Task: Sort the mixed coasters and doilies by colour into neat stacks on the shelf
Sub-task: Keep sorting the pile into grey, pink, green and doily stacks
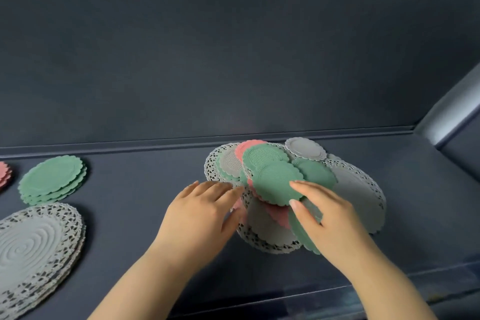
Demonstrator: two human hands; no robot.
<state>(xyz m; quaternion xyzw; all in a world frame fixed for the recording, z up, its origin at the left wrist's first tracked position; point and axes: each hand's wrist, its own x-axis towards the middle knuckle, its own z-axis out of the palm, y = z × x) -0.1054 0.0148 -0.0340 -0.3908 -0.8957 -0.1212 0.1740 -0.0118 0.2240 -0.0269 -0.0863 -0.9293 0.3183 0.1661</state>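
Observation:
A mixed pile (358, 189) of green, pink and grey coasters on white lace doilies lies right of centre on the dark shelf (145, 169). My right hand (327, 215) rests on the pile, thumb and fingers closing on the edge of the topmost green coaster (275, 182). At the pile's left edge lies my left hand (200, 213), flat with fingers spread, its fingertips touching the doilies. Sorted stacks stand at the left: green coasters (52, 179), white doilies (33, 249), and pink coasters (4, 175) cut off by the frame.
The shelf has a dark back wall (233, 60) and a slanted grey side support (452, 117) at the right. A grey coaster (305, 148) sits at the pile's far side. Bare shelf lies between the sorted stacks and the pile.

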